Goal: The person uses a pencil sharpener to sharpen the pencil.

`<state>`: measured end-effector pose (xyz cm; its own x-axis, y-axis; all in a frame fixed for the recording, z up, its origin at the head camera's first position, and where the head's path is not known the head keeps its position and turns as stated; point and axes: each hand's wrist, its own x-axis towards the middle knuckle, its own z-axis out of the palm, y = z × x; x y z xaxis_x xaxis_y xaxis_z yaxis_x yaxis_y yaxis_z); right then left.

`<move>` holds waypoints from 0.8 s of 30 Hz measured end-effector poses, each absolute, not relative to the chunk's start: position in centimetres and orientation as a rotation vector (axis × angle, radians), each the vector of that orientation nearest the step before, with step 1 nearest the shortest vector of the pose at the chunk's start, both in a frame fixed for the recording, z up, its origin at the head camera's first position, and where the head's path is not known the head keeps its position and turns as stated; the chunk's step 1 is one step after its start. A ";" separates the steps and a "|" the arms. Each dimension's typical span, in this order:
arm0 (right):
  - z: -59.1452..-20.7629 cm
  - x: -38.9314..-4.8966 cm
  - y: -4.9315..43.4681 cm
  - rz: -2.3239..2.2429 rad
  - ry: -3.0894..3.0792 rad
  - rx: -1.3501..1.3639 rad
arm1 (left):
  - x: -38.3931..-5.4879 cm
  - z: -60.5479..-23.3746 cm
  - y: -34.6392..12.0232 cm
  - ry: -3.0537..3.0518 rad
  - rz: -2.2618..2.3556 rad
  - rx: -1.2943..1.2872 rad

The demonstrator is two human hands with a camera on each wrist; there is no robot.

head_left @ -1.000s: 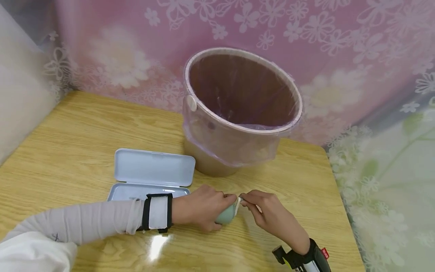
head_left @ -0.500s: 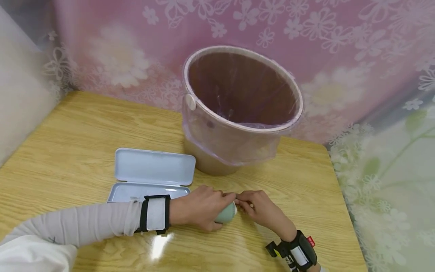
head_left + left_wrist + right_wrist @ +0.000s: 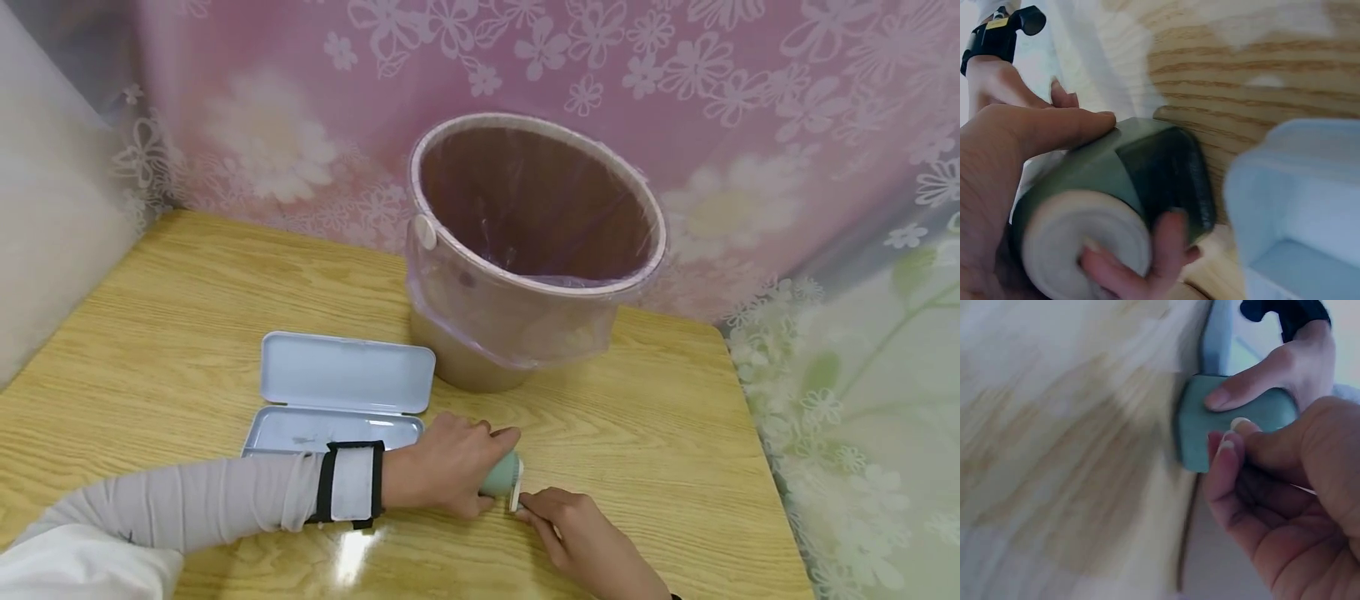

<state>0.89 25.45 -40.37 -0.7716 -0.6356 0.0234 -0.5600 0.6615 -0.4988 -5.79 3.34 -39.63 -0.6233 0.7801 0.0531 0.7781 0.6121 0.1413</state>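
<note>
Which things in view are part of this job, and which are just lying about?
In the job:
green device, held in the left grip
its pale crank, pinched in the right grip

Seemingly just around:
open blue case
bucket with see-through liner

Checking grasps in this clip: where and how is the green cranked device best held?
Probably by its chunky green body, coming from the person's left: the cream crank arm sticks out at the right end, where the right hand pinches it. The left hand grips the body there.
</note>
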 end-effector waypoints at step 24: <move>-36.7 1.9 25.6 -0.797 2.989 -1.353 | -3.4 -39.1 4.5 2.899 0.220 1.425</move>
